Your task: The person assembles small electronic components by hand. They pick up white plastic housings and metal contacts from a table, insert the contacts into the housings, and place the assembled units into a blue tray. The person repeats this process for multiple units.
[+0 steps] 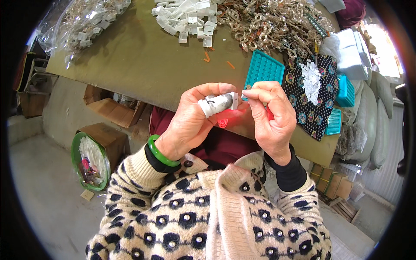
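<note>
My left hand is closed, its thumb side covered by a white, grey-smudged wrap. Between its fingers sits a small white plastic piece with a flat face turned to the right. My right hand pinches a tiny pale piece between thumb and fingertips, close to the white piece; its exact kind is too small to make out. Whether the two pieces touch I cannot tell. Red light glows on the fingers below, beside a small pink-red coil. A teal ridged tray lies just behind my right hand.
White plastic pieces are heaped at the table's far side, beside a tangle of clear and amber loops. A bag of pieces stands far left. White bits lie on dark patterned cloth. A green basin stands lower left.
</note>
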A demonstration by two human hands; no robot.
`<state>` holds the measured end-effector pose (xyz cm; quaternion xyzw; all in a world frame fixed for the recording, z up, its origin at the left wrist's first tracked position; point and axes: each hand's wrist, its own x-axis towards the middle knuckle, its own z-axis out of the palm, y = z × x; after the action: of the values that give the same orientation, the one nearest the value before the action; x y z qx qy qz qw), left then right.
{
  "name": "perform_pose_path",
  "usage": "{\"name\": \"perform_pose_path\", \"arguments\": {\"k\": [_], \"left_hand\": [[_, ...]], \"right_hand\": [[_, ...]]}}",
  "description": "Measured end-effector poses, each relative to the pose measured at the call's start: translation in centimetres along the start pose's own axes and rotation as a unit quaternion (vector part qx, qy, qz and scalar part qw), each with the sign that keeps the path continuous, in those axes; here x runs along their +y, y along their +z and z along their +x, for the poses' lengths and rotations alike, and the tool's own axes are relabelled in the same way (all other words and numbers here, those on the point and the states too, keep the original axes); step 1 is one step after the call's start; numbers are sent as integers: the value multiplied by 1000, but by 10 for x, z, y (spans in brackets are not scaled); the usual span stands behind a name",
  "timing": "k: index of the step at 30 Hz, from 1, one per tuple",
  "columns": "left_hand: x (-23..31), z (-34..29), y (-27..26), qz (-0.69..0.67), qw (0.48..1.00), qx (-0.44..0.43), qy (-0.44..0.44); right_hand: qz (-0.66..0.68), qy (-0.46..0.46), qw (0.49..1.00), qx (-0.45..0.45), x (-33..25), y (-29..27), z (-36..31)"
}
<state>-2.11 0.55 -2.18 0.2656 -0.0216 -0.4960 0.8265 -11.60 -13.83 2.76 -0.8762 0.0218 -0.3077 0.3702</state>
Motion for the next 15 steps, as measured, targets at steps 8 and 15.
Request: {"name": "perform_pose_path", "arguments": {"k": [8,15], "left_hand": [[1,1,4,0,999,-30,-34],[1,0,7,6,998,-33,-54]], "right_hand": [[-6,-37,999,-15,4,0,1],[-1,-44,999,-22,6,-5,-3]]}}
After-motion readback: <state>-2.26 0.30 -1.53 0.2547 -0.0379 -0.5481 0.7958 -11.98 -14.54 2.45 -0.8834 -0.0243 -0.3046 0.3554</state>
